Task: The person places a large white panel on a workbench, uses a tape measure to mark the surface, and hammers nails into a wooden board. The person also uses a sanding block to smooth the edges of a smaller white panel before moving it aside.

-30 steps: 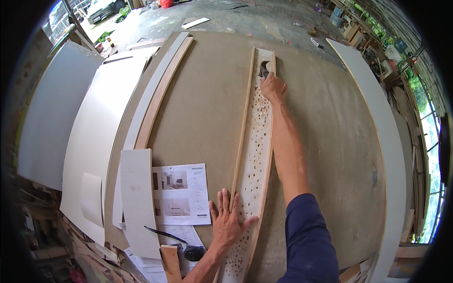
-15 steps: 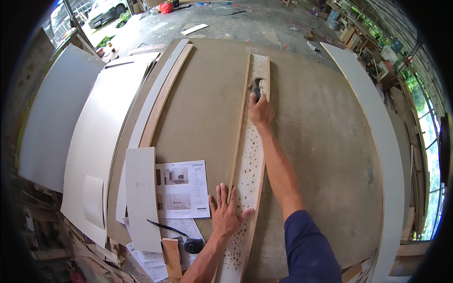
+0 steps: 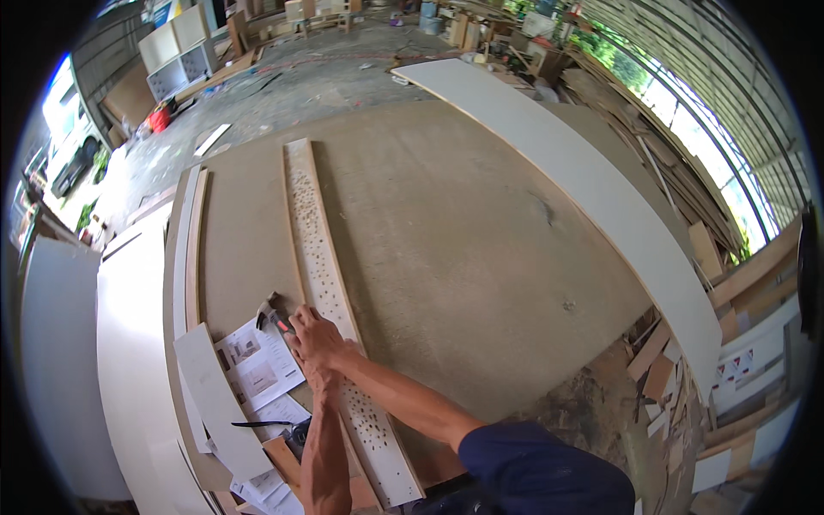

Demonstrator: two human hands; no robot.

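Note:
My right hand (image 3: 316, 333) is closed around the handle of a claw hammer (image 3: 273, 316), whose head points away to the left over the printed sheets. My left hand (image 3: 319, 376) is at the right hand's wrist and fingers, mostly covered by it, so its fingers cannot be made out. Both hands are at the left edge of a long narrow white panel (image 3: 328, 283) with thin wooden side strips. Brownish spots dot much of its face. It lies on a large brown board (image 3: 463, 257).
Printed sheets (image 3: 259, 365), a pale offcut (image 3: 219, 403), a black tape measure (image 3: 296, 433) and a small wood block (image 3: 283, 462) lie left of my hands. Long strips (image 3: 193, 249) rest at the board's left. A long white panel (image 3: 566, 189) borders the right, near wood scraps (image 3: 659, 369).
My right hand has drawn back with the hammer from the panel's far end to my left hand. The view has turned to the right.

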